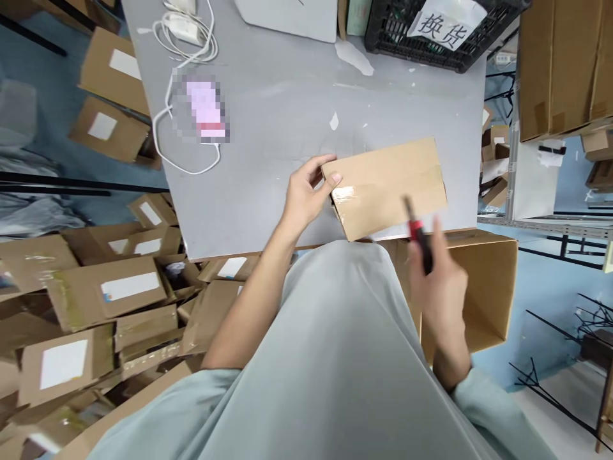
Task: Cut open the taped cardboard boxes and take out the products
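Pale-green shirt (330, 370); cardboard box (387, 185), pinched at taped end by left hand (306, 195), likely for steadiness; red-and-black tool (421, 246), clasped by curled fingers of right hand (443, 287).

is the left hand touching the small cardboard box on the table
Touching: the head view shows the left hand holding one end of the cardboard box, thumb on its top.

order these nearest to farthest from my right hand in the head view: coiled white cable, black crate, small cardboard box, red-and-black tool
1. Red-and-black tool: held in the right hand.
2. Small cardboard box: just ahead, held by the left hand.
3. Black crate: far side of the table, right.
4. Coiled white cable: far left of the table.
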Tool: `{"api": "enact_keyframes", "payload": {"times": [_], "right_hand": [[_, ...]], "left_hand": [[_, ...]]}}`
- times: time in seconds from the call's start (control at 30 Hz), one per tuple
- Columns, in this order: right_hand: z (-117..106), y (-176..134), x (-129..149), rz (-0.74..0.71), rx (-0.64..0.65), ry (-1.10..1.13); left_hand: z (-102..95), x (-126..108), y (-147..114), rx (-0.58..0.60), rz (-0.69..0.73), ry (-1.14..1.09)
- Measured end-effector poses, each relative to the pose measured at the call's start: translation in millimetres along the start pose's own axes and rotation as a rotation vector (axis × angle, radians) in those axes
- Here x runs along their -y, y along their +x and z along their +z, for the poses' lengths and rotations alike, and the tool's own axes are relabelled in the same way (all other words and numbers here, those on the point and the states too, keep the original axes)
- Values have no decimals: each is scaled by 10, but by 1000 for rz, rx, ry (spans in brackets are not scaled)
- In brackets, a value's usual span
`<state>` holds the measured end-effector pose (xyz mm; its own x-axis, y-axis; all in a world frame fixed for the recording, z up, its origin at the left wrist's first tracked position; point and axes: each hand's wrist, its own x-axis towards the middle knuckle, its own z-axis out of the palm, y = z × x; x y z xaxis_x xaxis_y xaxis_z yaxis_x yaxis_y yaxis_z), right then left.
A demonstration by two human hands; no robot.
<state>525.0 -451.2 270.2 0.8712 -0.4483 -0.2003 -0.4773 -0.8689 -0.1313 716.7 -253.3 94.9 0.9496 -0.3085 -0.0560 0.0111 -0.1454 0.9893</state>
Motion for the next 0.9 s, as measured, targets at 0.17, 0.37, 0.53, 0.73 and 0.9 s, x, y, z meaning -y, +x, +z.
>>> {"api": "enact_keyframes", "payload": {"times": [0.17, 0.37, 0.53, 0.73, 0.9], "right_hand": [[434, 1052, -957, 300, -249, 493], [671, 1309, -1220, 267, -104, 947], [639, 1322, -1205, 245, -5, 1027], [672, 1245, -1098, 221, 128, 1084], [662, 1108, -1050, 228, 239, 1003]], "left_hand": [[61, -13, -295, -122, -30, 33], [-132, -184, -650, 70, -153, -4], [-199, -236, -590, 58, -215, 45], [-177, -291, -613, -86, -258, 45], [73, -682, -370, -307, -51, 393]]}}
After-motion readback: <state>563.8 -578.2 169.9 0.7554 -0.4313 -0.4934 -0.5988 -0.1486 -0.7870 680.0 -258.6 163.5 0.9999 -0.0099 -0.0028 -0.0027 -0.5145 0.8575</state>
